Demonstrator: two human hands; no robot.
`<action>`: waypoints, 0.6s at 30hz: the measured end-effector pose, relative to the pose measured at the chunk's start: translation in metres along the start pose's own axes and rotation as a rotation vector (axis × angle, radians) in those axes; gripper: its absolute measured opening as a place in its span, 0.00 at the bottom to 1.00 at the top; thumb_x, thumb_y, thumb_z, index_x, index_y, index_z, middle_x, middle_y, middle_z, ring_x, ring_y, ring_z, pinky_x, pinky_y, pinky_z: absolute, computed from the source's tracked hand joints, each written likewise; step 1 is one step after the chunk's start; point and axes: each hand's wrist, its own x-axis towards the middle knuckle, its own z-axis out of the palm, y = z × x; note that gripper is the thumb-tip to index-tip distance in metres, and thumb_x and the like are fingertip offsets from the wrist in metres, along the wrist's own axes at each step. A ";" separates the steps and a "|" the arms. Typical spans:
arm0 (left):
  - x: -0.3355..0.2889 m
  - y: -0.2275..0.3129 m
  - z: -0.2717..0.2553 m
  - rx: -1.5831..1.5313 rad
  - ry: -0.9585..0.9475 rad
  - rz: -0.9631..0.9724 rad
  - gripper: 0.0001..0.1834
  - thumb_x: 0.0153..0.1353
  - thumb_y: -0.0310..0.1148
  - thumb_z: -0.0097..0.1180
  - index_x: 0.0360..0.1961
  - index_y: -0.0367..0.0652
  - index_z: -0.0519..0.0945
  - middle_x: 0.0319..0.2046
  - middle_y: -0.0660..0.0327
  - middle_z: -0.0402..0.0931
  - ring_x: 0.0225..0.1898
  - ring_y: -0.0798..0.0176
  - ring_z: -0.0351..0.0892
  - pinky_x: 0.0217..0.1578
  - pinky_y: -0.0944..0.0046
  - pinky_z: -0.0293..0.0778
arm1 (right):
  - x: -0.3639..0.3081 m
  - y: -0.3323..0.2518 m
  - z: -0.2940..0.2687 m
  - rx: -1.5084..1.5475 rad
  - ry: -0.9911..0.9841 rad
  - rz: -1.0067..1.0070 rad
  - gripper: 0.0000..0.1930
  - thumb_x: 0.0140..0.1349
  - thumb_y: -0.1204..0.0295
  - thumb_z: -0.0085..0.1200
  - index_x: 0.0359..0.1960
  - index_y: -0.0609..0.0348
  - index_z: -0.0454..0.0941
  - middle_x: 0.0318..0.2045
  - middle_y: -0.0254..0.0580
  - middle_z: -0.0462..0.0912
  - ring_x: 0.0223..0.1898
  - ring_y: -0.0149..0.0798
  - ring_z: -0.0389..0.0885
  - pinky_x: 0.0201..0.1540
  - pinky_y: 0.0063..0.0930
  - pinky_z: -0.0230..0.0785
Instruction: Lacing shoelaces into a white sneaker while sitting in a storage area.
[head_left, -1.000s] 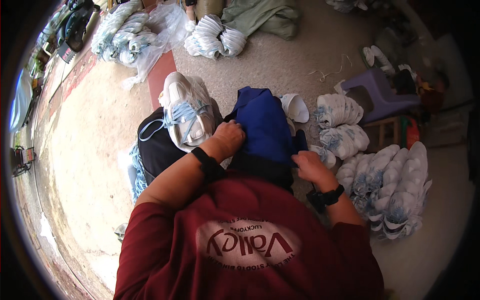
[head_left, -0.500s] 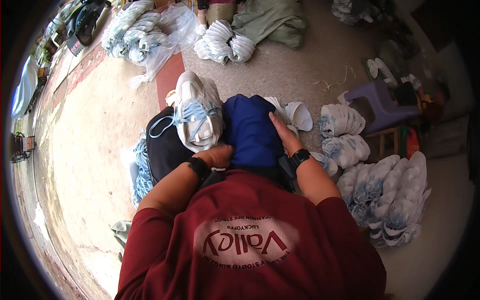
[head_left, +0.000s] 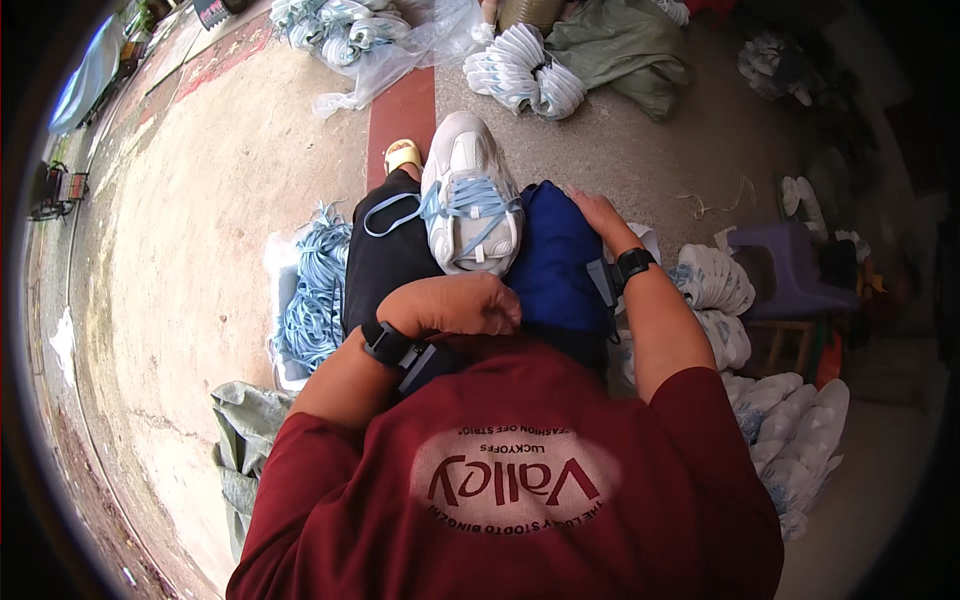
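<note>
A white and grey shoe rests on my lap, its toe pointing away from me. Light blue laces cross its front, and one loop hangs over my black trouser leg on the left. Blue cloth covers my right thigh, beside the shoe. My left hand is closed, its fingers curled near the shoe's close end and the edge of the blue cloth. What those fingers hold, if anything, is hidden. My right hand lies stretched along the outer side of the blue cloth, holding nothing visible.
On my left stand a white tub of light blue laces and a grey-green sack. Bundled white shoe parts lie on the right, near a purple stool. Ahead are another white bundle and a green cloth.
The view has shifted, so the surroundings appear farther right, and the lace tub shows more. My left hand has turned at the wrist and curled near my belly. My right hand stays on the blue cloth.
</note>
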 end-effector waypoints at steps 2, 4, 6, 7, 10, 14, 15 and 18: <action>-0.024 -0.021 -0.001 -0.151 0.261 0.039 0.09 0.53 0.31 0.56 0.29 0.33 0.76 0.27 0.55 0.77 0.28 0.62 0.77 0.32 0.65 0.71 | -0.011 -0.032 0.020 -0.159 0.215 -0.237 0.27 0.55 0.53 0.52 0.48 0.63 0.71 0.41 0.56 0.76 0.43 0.52 0.74 0.49 0.35 0.65; -0.042 -0.033 -0.006 -0.052 0.722 0.012 0.12 0.51 0.33 0.61 0.28 0.35 0.75 0.25 0.57 0.75 0.29 0.62 0.76 0.32 0.65 0.71 | -0.045 -0.076 0.032 -0.243 0.443 -0.689 0.25 0.54 0.58 0.55 0.47 0.65 0.70 0.40 0.57 0.74 0.43 0.55 0.73 0.47 0.38 0.66; -0.049 -0.033 -0.008 0.487 1.012 -0.178 0.21 0.45 0.35 0.65 0.39 0.37 0.73 0.32 0.53 0.73 0.37 0.52 0.75 0.39 0.62 0.72 | -0.078 -0.101 0.055 -0.238 0.393 -1.012 0.26 0.53 0.59 0.56 0.47 0.66 0.69 0.39 0.57 0.73 0.42 0.55 0.72 0.45 0.39 0.66; -0.045 -0.037 -0.007 0.483 1.017 -0.175 0.21 0.45 0.35 0.65 0.39 0.37 0.73 0.32 0.53 0.73 0.37 0.52 0.75 0.39 0.62 0.72 | -0.089 -0.104 0.065 -0.305 0.243 -0.924 0.28 0.52 0.57 0.57 0.50 0.65 0.67 0.40 0.59 0.71 0.42 0.56 0.72 0.46 0.39 0.66; -0.024 -0.060 0.001 0.567 1.103 -0.162 0.28 0.44 0.30 0.62 0.47 0.37 0.65 0.44 0.45 0.67 0.46 0.43 0.69 0.47 0.54 0.68 | -0.088 -0.102 0.087 -0.547 0.153 -0.728 0.32 0.54 0.55 0.55 0.55 0.64 0.62 0.43 0.57 0.71 0.47 0.53 0.69 0.48 0.38 0.64; -0.018 -0.077 -0.018 0.590 1.121 -0.018 0.25 0.43 0.24 0.55 0.46 0.37 0.66 0.38 0.46 0.71 0.42 0.43 0.72 0.44 0.54 0.69 | -0.068 -0.084 0.090 -0.392 0.198 -0.769 0.34 0.54 0.52 0.53 0.55 0.64 0.59 0.44 0.61 0.68 0.47 0.55 0.68 0.49 0.41 0.63; -0.016 -0.080 -0.026 0.594 1.124 -0.021 0.25 0.43 0.24 0.55 0.46 0.37 0.66 0.38 0.46 0.71 0.42 0.43 0.72 0.44 0.54 0.69 | -0.065 -0.083 0.088 -0.392 0.168 -0.705 0.34 0.55 0.52 0.52 0.55 0.64 0.58 0.44 0.60 0.69 0.49 0.55 0.67 0.50 0.41 0.62; -0.014 -0.083 -0.040 0.430 1.151 -0.135 0.27 0.43 0.30 0.59 0.46 0.35 0.66 0.39 0.46 0.71 0.42 0.45 0.72 0.43 0.55 0.69 | -0.069 -0.099 0.088 -0.466 0.171 -0.656 0.32 0.56 0.52 0.52 0.54 0.63 0.60 0.42 0.59 0.71 0.50 0.54 0.66 0.49 0.41 0.61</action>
